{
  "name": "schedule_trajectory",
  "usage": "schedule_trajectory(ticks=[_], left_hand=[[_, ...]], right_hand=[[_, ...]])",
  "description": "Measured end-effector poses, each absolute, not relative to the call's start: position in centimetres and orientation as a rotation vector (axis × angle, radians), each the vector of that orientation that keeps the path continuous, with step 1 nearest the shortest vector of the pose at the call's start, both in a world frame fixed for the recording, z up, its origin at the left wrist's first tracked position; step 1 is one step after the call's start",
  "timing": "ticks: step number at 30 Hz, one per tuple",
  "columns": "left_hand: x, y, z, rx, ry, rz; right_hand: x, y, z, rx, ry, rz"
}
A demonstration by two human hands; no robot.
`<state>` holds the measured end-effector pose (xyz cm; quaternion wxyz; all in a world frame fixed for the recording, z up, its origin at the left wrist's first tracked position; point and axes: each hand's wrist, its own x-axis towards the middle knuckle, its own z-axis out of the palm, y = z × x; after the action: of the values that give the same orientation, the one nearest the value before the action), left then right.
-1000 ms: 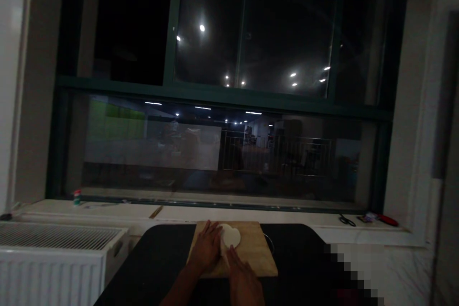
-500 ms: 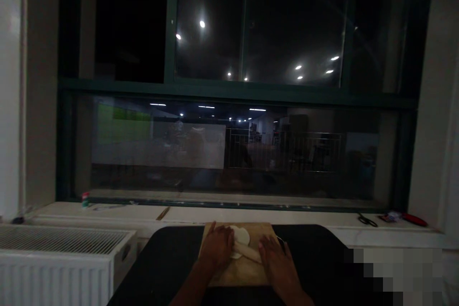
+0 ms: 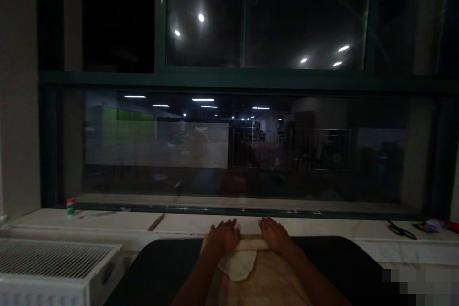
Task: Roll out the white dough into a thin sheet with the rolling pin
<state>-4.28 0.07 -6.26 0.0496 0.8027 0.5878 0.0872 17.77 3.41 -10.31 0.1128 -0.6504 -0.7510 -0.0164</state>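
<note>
The left grip (image 3: pixel 224 237) is unclenched, fingers stretched forward over one end of a pale, slim, wooden-looking rolling pin (image 3: pixel 252 245); the right grip (image 3: pixel 273 233) lies over the other end likewise, pressing rather than wrapping, as far as I can make out on my dim feed. The pin lies crosswise near the far edge of a light-brown wooden board (image 3: pixel 272 279) on the black desk (image 3: pixel 333 260). A flattened, off-white sheet of what looks like dough (image 3: pixel 238 267) lies on the board, on the near side of the pin; whether its far edge runs beneath, I cannot tell.

I judge the pin light, stiff and smooth, best borne on by flat palms at both ends with even weight, since a tight clasp would hinder its turning. The dough I expect to be soft, stretchy and easily torn, perhaps tacky underneath. To lift it, I would take it by the rim and support it broadly, never pinching the middle.
</note>
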Motion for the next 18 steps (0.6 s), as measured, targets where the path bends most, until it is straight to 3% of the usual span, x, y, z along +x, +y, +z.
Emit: schedule_trajectory(ticks=[8, 18], left_hand=[[-4.3, 2.9, -7.0, 2.415, 1.825, 0.227], [-4.3, -0.6, -7.3, 2.516, 1.868, 0.295]], right_hand=[[17.4, 6.5, -10.2, -1.714, -2.348, -0.074], [17.4, -1.4, -9.2, -1.763, -2.345, -0.075]])
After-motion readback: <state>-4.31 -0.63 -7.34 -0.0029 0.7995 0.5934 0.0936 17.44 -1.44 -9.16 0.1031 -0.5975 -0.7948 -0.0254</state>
